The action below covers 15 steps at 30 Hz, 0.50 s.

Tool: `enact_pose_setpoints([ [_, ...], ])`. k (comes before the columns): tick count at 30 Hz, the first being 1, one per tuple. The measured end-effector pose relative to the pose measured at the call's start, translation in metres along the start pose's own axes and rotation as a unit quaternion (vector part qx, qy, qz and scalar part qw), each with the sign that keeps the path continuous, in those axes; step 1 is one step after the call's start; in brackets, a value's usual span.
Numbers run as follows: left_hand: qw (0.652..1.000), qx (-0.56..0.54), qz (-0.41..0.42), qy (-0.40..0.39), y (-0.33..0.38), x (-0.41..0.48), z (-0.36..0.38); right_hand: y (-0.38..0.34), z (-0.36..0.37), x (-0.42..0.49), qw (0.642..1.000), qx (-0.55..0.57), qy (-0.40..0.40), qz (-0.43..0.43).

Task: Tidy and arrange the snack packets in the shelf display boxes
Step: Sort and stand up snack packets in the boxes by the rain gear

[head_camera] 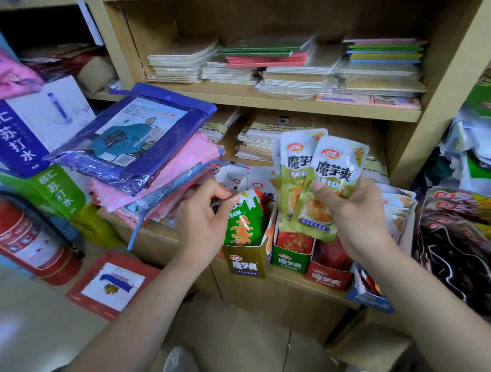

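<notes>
Sorting step: the right hand [355, 212] grips a fan of white-and-green foil snack packets [323, 179] above the green cardboard display box [291, 258] at the wooden shelf's [290, 279] front edge. The left hand [203, 218] pinches the green foil packet [244, 222] standing in the olive cardboard display box [247, 263]. The next move is probably slotting the fan in upright. The fan's packet count is unclear.

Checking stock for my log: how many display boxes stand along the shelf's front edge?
4, left to right: gold box, green box, red box, blue box; more may sit behind.
</notes>
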<state>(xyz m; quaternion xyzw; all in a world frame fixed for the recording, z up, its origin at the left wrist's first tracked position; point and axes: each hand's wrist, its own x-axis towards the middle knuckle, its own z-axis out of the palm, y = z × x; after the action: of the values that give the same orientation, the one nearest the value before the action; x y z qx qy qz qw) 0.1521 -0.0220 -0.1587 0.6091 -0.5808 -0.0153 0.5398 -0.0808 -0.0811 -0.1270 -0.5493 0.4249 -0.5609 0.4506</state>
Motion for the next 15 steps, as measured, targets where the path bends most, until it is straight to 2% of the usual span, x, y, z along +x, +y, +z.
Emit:
enact_pose_setpoints([
  [3,0.999,-0.014,-0.03,-0.025,-0.011,-0.006,0.0,0.014,0.016,-0.017,0.999,-0.043,0.013,0.017],
  [6,0.998,-0.019,-0.055,-0.026,-0.01,-0.011,0.0,0.032,0.027,-0.031,0.979,-0.206,0.0,-0.013],
  [9,0.998,-0.007,-0.052,0.018,0.0,-0.013,-0.003,0.042,0.03,-0.031,0.963,-0.27,0.0,-0.014],
  [15,0.993,-0.003,-0.007,0.114,0.016,-0.002,-0.021,0.045,0.036,-0.026,0.944,-0.328,0.009,-0.04],
])
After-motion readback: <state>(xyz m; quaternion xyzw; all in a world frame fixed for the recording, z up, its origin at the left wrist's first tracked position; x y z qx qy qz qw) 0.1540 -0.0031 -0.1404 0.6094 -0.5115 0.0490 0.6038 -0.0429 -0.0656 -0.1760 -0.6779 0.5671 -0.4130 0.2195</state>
